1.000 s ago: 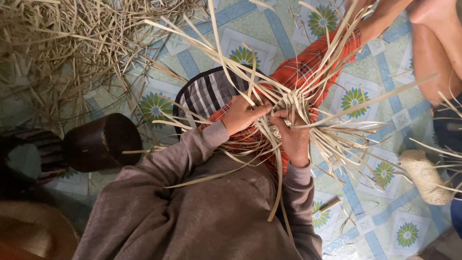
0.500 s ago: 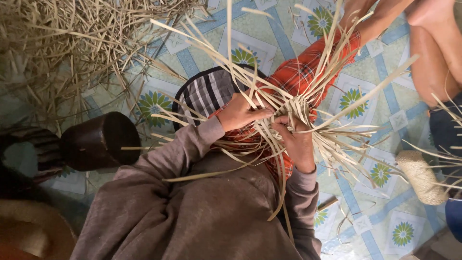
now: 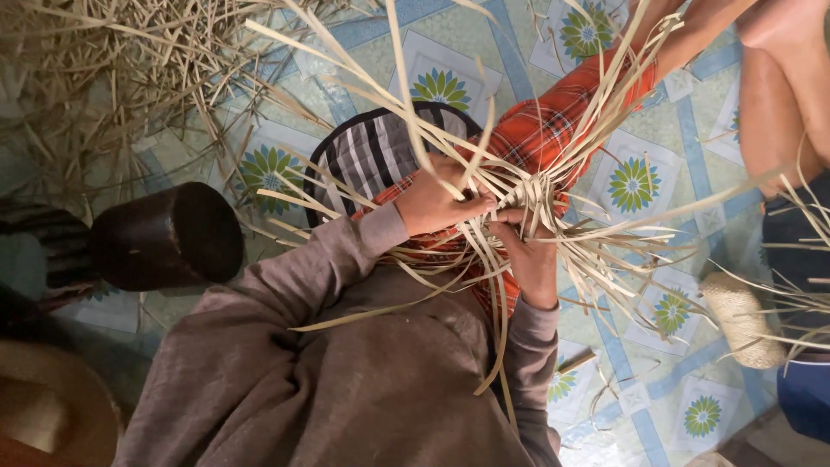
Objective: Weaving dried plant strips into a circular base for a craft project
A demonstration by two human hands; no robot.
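Nearest the camera, brown long sleeves are reaching forward from the person's lap.
Item: left hand (image 3: 437,203), fingers curled, pinching pale flat strips at the woven centre.
Item: right hand (image 3: 529,255), fingers bent, gripping strips just beside the left hand; the two hands are almost touching over the work.
Item: woven strip piece (image 3: 527,186), a small plaited core lying on the red checked cloth (image 3: 540,130) over the leg, with long loose strips fanning outward in every direction, several trailing down across the lap.
Item: striped dark-and-white fabric (image 3: 367,156), lying just behind the left hand, partly under the strips.
Item: dark rounded wooden block (image 3: 164,235), lying on its side to the left, well apart from the hands.
Item: small pale woven piece (image 3: 742,318), lying on the floor to the right.
Item: patterned floor covering (image 3: 441,65), pale green with blue bands and flower tiles.
Item: heap of loose dry strips (image 3: 112,78), spreading across the far left.
Item: another person's bare leg (image 3: 774,104), showing at the far right.
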